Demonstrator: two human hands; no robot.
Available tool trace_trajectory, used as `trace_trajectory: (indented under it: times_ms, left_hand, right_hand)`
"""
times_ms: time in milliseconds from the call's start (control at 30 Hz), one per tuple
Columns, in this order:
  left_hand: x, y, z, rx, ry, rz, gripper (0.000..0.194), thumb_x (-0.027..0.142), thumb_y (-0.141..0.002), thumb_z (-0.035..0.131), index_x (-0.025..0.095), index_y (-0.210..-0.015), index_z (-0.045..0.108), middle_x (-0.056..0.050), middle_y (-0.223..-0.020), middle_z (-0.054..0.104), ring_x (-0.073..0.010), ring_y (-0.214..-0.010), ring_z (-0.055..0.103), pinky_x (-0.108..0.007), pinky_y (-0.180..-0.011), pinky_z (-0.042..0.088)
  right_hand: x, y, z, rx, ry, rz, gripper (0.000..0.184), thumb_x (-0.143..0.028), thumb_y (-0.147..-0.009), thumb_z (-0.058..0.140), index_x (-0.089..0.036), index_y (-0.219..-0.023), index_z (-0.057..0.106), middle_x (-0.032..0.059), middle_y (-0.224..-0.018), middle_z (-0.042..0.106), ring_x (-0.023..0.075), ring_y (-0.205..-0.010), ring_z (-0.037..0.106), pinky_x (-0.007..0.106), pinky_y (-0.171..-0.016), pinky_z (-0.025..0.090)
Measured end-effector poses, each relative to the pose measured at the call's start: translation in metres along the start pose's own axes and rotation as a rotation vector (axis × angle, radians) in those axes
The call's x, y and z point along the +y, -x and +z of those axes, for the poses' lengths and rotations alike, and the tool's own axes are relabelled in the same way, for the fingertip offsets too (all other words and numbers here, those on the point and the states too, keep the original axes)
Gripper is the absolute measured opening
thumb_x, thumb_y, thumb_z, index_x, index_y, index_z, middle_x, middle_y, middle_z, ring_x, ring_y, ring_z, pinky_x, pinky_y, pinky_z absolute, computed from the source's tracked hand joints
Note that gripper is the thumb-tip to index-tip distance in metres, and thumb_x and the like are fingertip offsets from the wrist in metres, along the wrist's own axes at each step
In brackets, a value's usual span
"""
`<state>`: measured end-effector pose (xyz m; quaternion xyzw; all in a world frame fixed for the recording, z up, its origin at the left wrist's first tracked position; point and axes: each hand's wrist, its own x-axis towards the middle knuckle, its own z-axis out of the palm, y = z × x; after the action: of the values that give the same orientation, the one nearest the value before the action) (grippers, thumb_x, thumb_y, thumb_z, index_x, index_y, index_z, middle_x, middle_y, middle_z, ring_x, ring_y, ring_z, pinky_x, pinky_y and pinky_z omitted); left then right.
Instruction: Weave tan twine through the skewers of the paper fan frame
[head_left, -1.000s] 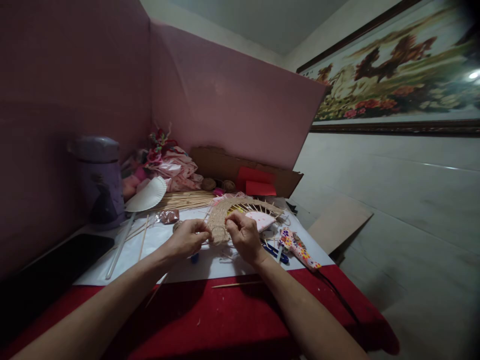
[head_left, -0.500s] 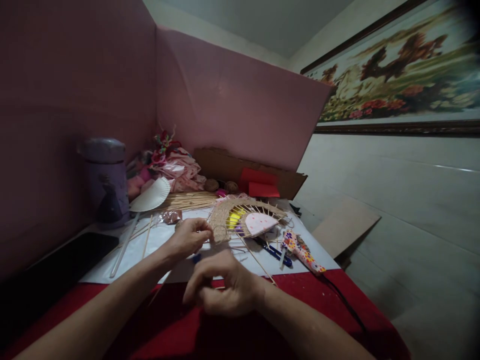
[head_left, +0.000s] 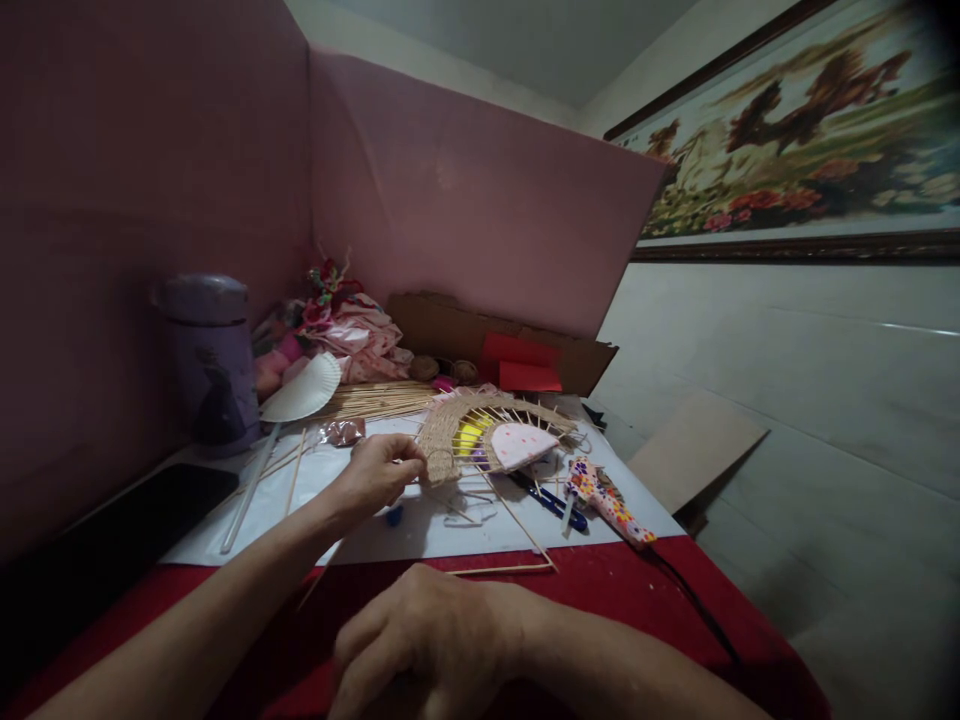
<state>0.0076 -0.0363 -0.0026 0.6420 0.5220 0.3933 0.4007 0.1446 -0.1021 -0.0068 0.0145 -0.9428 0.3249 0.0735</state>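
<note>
A fan-shaped piece of thin sticks with a woven twine band [head_left: 439, 445] lies on the white sheet, with a pink dotted half-round [head_left: 523, 445] at its centre. Yellow and purple patches show between the sticks. My left hand [head_left: 381, 470] pinches the band's left end between thumb and fingers. Nearer to me, over the red cloth, my right hand [head_left: 431, 635] is curled with its back up. Its fingertips are hidden below, and what they hold, if anything, does not show.
A flowered glue gun [head_left: 611, 505] and a blue cutter [head_left: 551, 502] lie on the right. Loose sticks [head_left: 517, 520] cross the sheet. On the left stand a purple bottle [head_left: 210, 365], a white pleated fan [head_left: 304, 390] and a dark phone-like slab [head_left: 180, 495]. Red paper [head_left: 529, 375] sits behind.
My right hand has moved down towards me and slightly left, away from the fan. My left hand stays at the band's end.
</note>
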Motion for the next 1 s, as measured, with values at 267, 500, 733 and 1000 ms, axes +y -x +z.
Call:
trace_trajectory:
  times_ms: [267, 500, 733, 1000]
  left_hand:
    - [-0.002, 0.0, 0.0, -0.005, -0.017, 0.01, 0.01, 0.024, -0.064, 0.053, 0.015, -0.062, 0.058, 0.008, -0.035, 0.039, -0.0058, -0.031, 0.031, -0.02, -0.034, 0.022]
    - [-0.009, -0.004, -0.002, 0.056, -0.084, 0.076, 0.011, 0.025, -0.062, 0.054, 0.016, -0.061, 0.059, 0.005, -0.044, 0.049, -0.0086, -0.04, 0.041, -0.021, -0.041, 0.031]
    - [-0.012, -0.007, -0.003, 0.048, -0.063, 0.084, 0.011, 0.023, -0.061, 0.054, 0.014, -0.061, 0.06, 0.002, -0.052, 0.055, -0.0105, -0.048, 0.046, -0.021, -0.045, 0.033]
    - [-0.014, -0.006, -0.002, 0.032, 0.012, 0.085, 0.011, 0.024, -0.062, 0.056, 0.015, -0.056, 0.055, 0.008, -0.041, 0.041, -0.0073, -0.037, 0.035, -0.022, -0.04, 0.026]
  right_hand:
    - [0.022, -0.002, 0.0, 0.396, -0.467, 0.24, 0.014, -0.02, -0.077, 0.06, -0.009, -0.081, 0.067, 0.0009, -0.064, 0.062, 0.0084, -0.056, 0.057, 0.017, -0.053, 0.044]
    - [0.051, -0.001, -0.011, 0.702, 0.414, 0.478, 0.014, -0.014, -0.078, 0.054, -0.017, -0.083, 0.066, 0.0046, -0.081, 0.065, 0.0142, -0.071, 0.057, 0.025, -0.065, 0.042]
    - [0.057, -0.002, -0.006, 0.458, 0.757, 0.567, 0.017, -0.025, -0.081, 0.05, -0.019, -0.093, 0.06, 0.0078, -0.088, 0.063, 0.0181, -0.067, 0.058, 0.027, -0.058, 0.04]
    - [0.028, 0.003, -0.027, 0.978, 0.494, 0.257, 0.012, -0.022, -0.088, 0.043, -0.017, -0.085, 0.054, 0.0051, -0.079, 0.062, 0.0144, -0.073, 0.057, 0.025, -0.069, 0.042]
